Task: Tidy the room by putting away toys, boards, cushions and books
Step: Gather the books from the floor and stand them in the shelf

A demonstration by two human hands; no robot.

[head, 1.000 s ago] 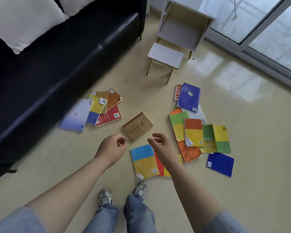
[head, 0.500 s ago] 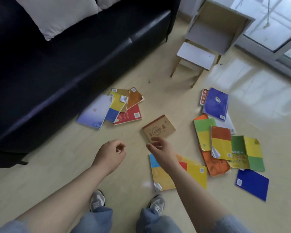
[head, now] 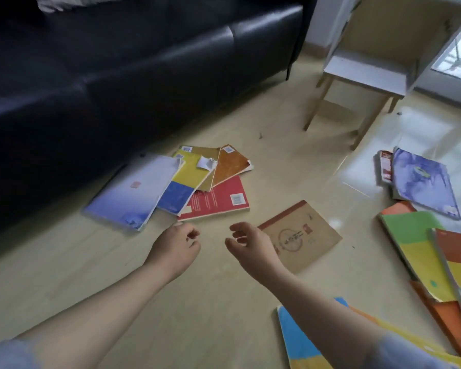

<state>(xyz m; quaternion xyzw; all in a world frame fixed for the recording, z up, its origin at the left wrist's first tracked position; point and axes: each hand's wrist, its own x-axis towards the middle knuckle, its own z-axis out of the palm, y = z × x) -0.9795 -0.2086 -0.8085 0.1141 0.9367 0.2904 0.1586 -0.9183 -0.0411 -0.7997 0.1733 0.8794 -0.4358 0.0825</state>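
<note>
As right fingers curl, book beside (brown).

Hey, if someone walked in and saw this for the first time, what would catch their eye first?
Brightly coloured books lie strewn over the pale floor: a fanned pile beside the black sofa, and others at the right, a green and yellow book among them. Then two empty hands held out low, the left hand and the right hand, the right one near a brown book.
</note>
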